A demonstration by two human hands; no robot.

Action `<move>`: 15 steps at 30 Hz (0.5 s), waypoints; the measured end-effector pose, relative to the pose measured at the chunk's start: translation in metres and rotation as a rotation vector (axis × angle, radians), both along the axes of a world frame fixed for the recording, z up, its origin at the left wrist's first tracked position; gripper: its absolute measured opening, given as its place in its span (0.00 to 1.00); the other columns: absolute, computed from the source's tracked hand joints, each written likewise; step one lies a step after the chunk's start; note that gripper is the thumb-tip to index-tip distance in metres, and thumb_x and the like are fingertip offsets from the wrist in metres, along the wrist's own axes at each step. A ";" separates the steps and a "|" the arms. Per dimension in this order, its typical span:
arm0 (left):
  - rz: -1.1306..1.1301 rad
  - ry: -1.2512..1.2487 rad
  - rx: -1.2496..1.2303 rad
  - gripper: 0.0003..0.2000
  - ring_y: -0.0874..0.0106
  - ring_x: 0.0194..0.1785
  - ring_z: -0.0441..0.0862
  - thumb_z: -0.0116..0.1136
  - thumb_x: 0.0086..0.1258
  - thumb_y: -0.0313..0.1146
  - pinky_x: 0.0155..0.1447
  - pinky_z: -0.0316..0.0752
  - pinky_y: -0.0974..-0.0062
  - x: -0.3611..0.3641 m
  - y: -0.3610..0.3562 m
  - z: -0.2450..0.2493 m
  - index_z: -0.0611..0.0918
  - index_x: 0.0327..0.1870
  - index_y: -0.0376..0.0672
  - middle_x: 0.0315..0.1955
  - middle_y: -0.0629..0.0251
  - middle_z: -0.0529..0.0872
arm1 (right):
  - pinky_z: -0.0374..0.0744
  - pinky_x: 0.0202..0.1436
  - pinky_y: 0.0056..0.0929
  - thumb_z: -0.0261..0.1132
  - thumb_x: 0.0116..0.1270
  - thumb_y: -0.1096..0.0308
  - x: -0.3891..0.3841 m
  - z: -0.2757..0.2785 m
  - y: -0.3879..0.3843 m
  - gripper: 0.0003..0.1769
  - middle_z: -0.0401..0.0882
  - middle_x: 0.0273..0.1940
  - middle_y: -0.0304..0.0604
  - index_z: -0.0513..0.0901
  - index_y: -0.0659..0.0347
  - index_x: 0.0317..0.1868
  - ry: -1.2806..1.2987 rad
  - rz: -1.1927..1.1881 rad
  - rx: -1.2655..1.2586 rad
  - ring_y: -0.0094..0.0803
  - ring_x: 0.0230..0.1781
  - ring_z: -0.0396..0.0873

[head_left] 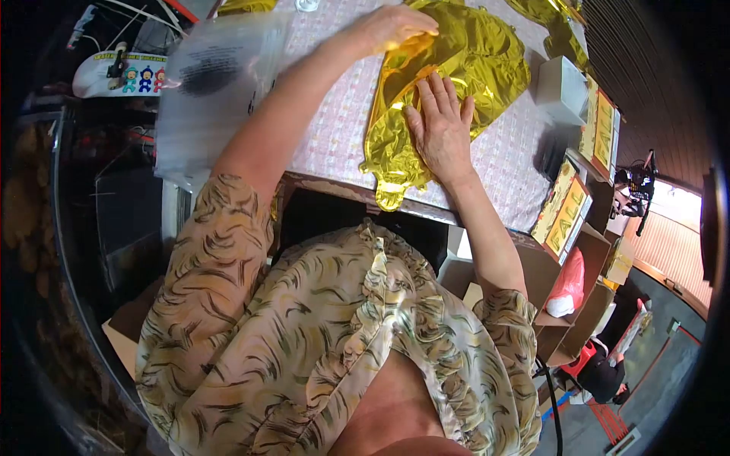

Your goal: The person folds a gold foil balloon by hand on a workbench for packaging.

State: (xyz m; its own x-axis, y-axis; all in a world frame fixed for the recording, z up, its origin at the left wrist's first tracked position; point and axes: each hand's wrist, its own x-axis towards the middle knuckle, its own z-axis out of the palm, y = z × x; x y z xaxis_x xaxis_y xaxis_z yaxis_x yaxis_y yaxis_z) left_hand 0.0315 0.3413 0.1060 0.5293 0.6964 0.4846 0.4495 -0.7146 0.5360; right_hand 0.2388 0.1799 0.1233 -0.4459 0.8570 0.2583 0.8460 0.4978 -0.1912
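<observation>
A gold foil balloon (pixel 487 61) lies flat and crumpled on a table covered with a pale patterned cloth (pixel 334 129). My right hand (pixel 441 129) presses flat on the foil near the table's front edge, fingers spread. My left hand (pixel 391 29) reaches farther back and rests on a fold of the same gold foil, fingers curled over its edge. The balloon's narrow tail (pixel 389 196) hangs just over the table's front edge.
A clear plastic bag (pixel 205 91) lies at the table's left. A small white box (pixel 561 87) stands to the right of the foil. More gold foil (pixel 559 34) sits at the back right. Cardboard boxes with gold packets (pixel 566 216) stand to the right, below the table.
</observation>
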 end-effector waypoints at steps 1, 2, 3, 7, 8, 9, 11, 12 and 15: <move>-0.004 -0.011 -0.055 0.14 0.60 0.65 0.82 0.63 0.73 0.33 0.70 0.76 0.64 -0.003 0.006 -0.003 0.88 0.56 0.45 0.59 0.62 0.88 | 0.55 0.78 0.70 0.60 0.78 0.52 0.000 -0.002 0.000 0.32 0.64 0.78 0.52 0.70 0.60 0.76 -0.003 0.002 -0.007 0.53 0.80 0.60; -0.157 -0.101 0.112 0.12 0.53 0.58 0.84 0.61 0.70 0.31 0.64 0.78 0.62 -0.008 0.009 -0.001 0.89 0.50 0.39 0.51 0.52 0.89 | 0.55 0.78 0.70 0.60 0.78 0.52 0.000 -0.003 0.001 0.32 0.64 0.78 0.52 0.70 0.60 0.76 -0.009 0.002 0.008 0.53 0.80 0.60; -0.155 -0.102 0.109 0.12 0.53 0.58 0.84 0.61 0.70 0.31 0.64 0.78 0.62 -0.008 0.008 -0.002 0.89 0.50 0.39 0.51 0.52 0.89 | 0.55 0.78 0.70 0.60 0.79 0.52 0.001 -0.003 0.001 0.32 0.65 0.78 0.52 0.70 0.60 0.76 -0.014 0.001 0.022 0.53 0.80 0.60; -0.050 -0.012 0.006 0.14 0.54 0.61 0.83 0.62 0.73 0.37 0.66 0.78 0.62 -0.006 0.001 0.000 0.89 0.52 0.40 0.55 0.54 0.89 | 0.54 0.78 0.70 0.60 0.79 0.53 0.000 -0.004 0.001 0.32 0.64 0.79 0.51 0.69 0.60 0.76 -0.029 0.002 0.025 0.52 0.80 0.60; -0.037 -0.009 -0.017 0.14 0.54 0.61 0.84 0.63 0.74 0.38 0.66 0.78 0.62 -0.005 -0.001 0.001 0.89 0.52 0.40 0.55 0.54 0.89 | 0.54 0.78 0.70 0.60 0.79 0.53 0.000 -0.004 0.001 0.32 0.64 0.79 0.51 0.69 0.60 0.76 -0.031 0.002 0.020 0.52 0.80 0.60; -0.035 -0.011 -0.022 0.14 0.54 0.61 0.84 0.63 0.74 0.38 0.66 0.78 0.62 -0.005 -0.004 0.001 0.89 0.52 0.40 0.55 0.54 0.89 | 0.53 0.79 0.70 0.59 0.79 0.53 0.000 -0.005 0.001 0.32 0.64 0.79 0.51 0.69 0.60 0.76 -0.010 0.003 0.031 0.52 0.80 0.60; -0.002 0.002 0.035 0.14 0.55 0.60 0.84 0.64 0.73 0.39 0.66 0.78 0.62 -0.005 -0.008 0.005 0.89 0.52 0.41 0.55 0.54 0.88 | 0.53 0.79 0.70 0.59 0.79 0.53 0.000 -0.005 0.001 0.32 0.64 0.78 0.51 0.68 0.60 0.77 0.007 0.006 0.038 0.52 0.80 0.61; -0.001 0.000 0.033 0.14 0.55 0.60 0.84 0.64 0.73 0.39 0.66 0.78 0.62 -0.005 -0.011 0.008 0.89 0.52 0.41 0.55 0.54 0.88 | 0.52 0.79 0.70 0.58 0.80 0.56 0.000 -0.004 0.001 0.31 0.64 0.79 0.51 0.67 0.60 0.77 0.032 -0.010 0.064 0.52 0.80 0.60; 0.020 0.024 0.017 0.15 0.54 0.60 0.84 0.66 0.72 0.40 0.66 0.78 0.62 -0.004 -0.015 0.014 0.89 0.52 0.41 0.55 0.54 0.88 | 0.51 0.80 0.69 0.56 0.79 0.63 0.001 0.009 -0.001 0.29 0.64 0.79 0.49 0.67 0.59 0.77 0.097 -0.027 0.116 0.49 0.80 0.60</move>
State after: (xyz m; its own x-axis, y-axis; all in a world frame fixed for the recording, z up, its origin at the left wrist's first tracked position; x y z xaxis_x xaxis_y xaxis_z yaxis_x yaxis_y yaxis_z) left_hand 0.0278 0.3260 0.1197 0.5268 0.6988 0.4839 0.4764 -0.7142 0.5128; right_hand 0.2397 0.1792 0.1320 -0.3912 0.8305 0.3966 0.8399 0.4983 -0.2152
